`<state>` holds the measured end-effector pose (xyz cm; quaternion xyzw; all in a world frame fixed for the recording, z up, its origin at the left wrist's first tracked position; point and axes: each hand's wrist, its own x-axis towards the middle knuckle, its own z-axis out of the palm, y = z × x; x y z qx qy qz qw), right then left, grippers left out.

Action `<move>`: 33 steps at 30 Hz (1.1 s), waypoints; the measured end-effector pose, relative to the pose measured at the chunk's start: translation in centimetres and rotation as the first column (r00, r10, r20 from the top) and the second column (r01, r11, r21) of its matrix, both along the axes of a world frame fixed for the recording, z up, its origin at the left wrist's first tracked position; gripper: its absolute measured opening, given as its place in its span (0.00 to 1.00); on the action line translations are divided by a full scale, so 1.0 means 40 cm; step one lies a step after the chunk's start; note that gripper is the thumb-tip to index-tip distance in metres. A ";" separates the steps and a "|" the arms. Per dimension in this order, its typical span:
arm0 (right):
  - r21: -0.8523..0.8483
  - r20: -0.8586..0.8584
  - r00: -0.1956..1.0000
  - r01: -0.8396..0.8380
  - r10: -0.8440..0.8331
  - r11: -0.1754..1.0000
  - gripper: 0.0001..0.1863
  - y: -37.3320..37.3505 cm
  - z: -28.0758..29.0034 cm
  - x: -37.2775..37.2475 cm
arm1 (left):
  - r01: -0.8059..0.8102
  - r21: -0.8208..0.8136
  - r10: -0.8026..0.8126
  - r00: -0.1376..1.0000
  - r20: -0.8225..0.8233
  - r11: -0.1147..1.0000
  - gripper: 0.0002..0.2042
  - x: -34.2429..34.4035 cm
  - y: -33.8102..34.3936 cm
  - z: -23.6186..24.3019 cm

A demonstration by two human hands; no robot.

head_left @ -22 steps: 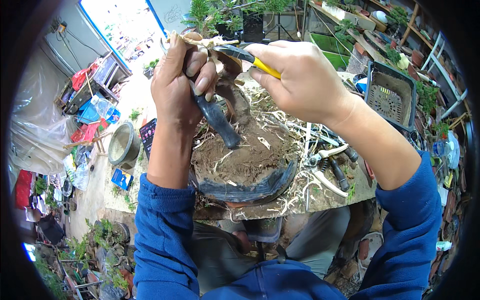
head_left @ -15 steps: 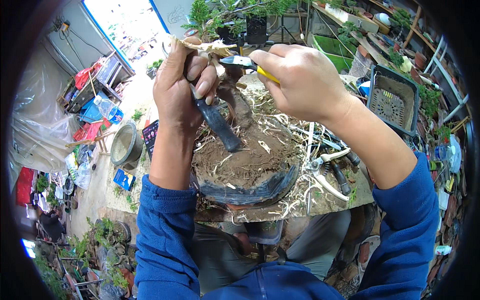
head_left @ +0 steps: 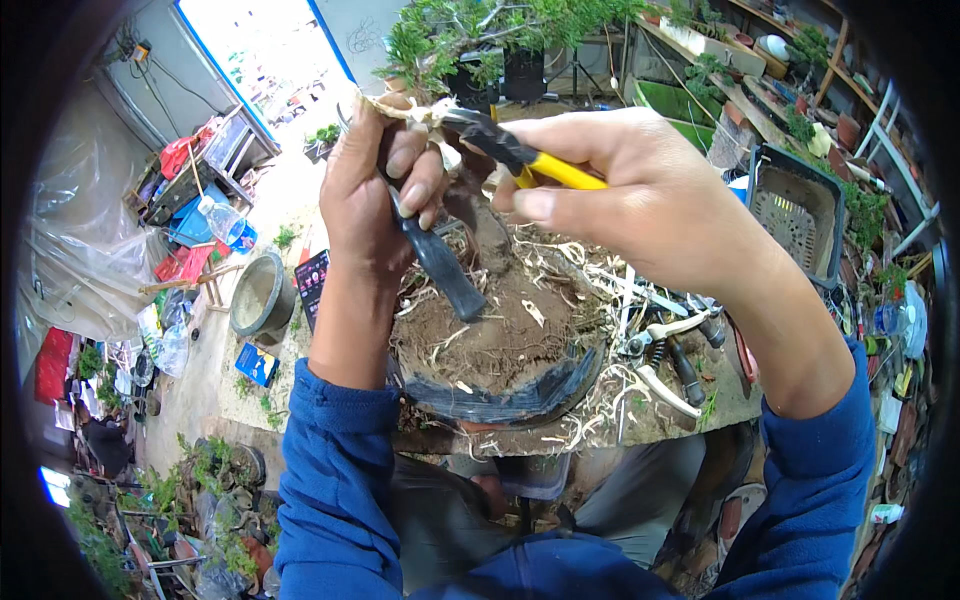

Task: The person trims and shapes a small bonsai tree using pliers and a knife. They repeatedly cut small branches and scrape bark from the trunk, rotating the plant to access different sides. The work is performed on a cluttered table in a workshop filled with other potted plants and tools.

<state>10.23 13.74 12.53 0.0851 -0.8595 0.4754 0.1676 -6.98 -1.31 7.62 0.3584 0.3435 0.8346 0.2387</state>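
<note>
A juniper bonsai has its brown trunk (head_left: 487, 238) standing in a mound of soil (head_left: 490, 345), inside a round black pot (head_left: 490, 405). My left hand (head_left: 375, 190) is closed around a black-handled tool (head_left: 445, 272), whose working end is mostly hidden. Its thumb and fingers are also at a pale, stripped piece of branch (head_left: 405, 108). My right hand (head_left: 640, 180) grips pliers (head_left: 568, 170) with yellow and black handles. Their jaws meet the frayed right end of the pale wood; exact contact is hard to see. Green foliage (head_left: 500, 25) spreads beyond.
Pale wood strips litter the table (head_left: 250, 400) around the pot. To its right lie hand tools, including white-handled cutters (head_left: 668, 388). A black plastic basket (head_left: 795, 215) sits at far right. On the left are a grey bowl (head_left: 262, 292) and a blue packet (head_left: 257, 364).
My right hand has turned the pliers, showing more of both yellow handles, and shifted slightly right and lower. The jaws have moved left onto the pale wood's end. My left hand keeps its hold.
</note>
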 end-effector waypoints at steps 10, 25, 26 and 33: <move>0.699 -0.560 0.828 0.490 -0.027 0.521 0.27 0.055 0.088 0.014 | 0.049 -0.003 -0.049 0.998 0.039 0.999 0.15 -0.002 0.000 -0.002; 0.830 -0.556 0.831 0.553 -0.033 -0.071 0.22 -0.050 0.131 -0.021 | 0.066 0.022 -0.067 0.996 0.060 0.998 0.17 -0.003 -0.006 -0.004; 0.820 -0.569 0.822 0.565 -0.022 -0.092 0.22 -0.057 0.133 -0.021 | 0.071 0.027 -0.073 0.995 0.064 0.997 0.18 -0.005 -0.006 -0.004; 0.834 -0.542 0.839 0.544 0.048 -0.091 0.10 -0.074 0.160 0.002 | 0.053 0.015 -0.054 0.997 0.055 0.998 0.18 -0.006 -0.007 -0.005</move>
